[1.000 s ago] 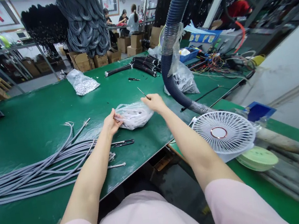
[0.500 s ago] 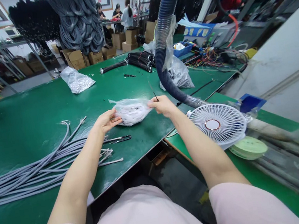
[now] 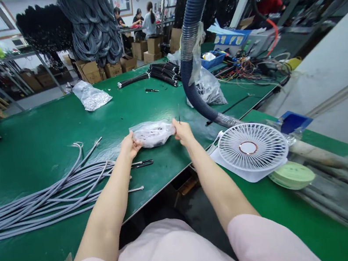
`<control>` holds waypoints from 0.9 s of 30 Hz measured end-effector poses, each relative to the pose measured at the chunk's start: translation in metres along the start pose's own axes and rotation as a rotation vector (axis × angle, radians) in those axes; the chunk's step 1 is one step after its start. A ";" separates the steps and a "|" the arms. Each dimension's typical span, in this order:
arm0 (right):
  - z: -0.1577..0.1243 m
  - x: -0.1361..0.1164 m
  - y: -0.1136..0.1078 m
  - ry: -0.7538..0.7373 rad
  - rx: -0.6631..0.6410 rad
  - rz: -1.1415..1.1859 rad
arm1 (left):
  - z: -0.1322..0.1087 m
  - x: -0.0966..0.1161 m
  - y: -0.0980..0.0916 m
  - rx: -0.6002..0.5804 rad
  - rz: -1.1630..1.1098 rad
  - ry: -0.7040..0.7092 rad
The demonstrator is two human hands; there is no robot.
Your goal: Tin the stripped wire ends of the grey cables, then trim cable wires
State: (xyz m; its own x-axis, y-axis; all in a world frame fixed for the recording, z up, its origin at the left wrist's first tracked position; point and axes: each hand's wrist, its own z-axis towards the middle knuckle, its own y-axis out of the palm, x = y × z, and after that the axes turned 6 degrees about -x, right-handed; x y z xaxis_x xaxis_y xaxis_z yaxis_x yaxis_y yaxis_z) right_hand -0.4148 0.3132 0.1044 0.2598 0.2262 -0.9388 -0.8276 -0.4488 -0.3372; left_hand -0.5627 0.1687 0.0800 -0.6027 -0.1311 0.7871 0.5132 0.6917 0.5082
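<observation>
A: Now, entry one. Where does the clear plastic bag [image 3: 154,133] sit?
B: On the green table [image 3: 43,130], straight ahead of the body and between the two hands. Its long axis runs left to right, one end toward each hand.
A: Left hand [image 3: 131,146]?
B: Closed on the bag's left end, fingers pinched into the film, forearm stretched forward.
A: Right hand [image 3: 182,131]?
B: Closed on the right end. It also pinches a thin dark pin [image 3: 179,112] that points up and away. Both hands are equally near the bag.
A: Surroundings?
B: A dark looped tool [image 3: 142,164] lies just nearside of the left hand. Grey cables [image 3: 39,202] spread leftward. A white fan [image 3: 253,151] stands to the right, apart from the bag. The bag holds small whitish parts, too blurred to identify.
</observation>
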 end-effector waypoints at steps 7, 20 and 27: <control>-0.032 -0.026 -0.030 -0.469 -0.045 -0.340 | -0.010 0.015 0.000 -0.044 0.861 0.801; -0.030 -0.021 -0.005 -0.917 -0.588 -1.207 | 0.057 0.040 0.035 -0.063 1.223 0.635; -0.013 -0.026 -0.010 -0.735 -0.571 -1.225 | 0.076 0.036 0.059 -0.125 1.207 0.662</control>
State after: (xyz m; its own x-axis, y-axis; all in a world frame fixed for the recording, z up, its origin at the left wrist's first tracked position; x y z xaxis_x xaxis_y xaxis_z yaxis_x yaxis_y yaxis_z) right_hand -0.4072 0.3006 0.1314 0.1791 0.9778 0.1086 0.0430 0.1025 -0.9938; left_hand -0.6012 0.2586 0.1118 0.6320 0.1639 0.7575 0.5765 0.5538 -0.6008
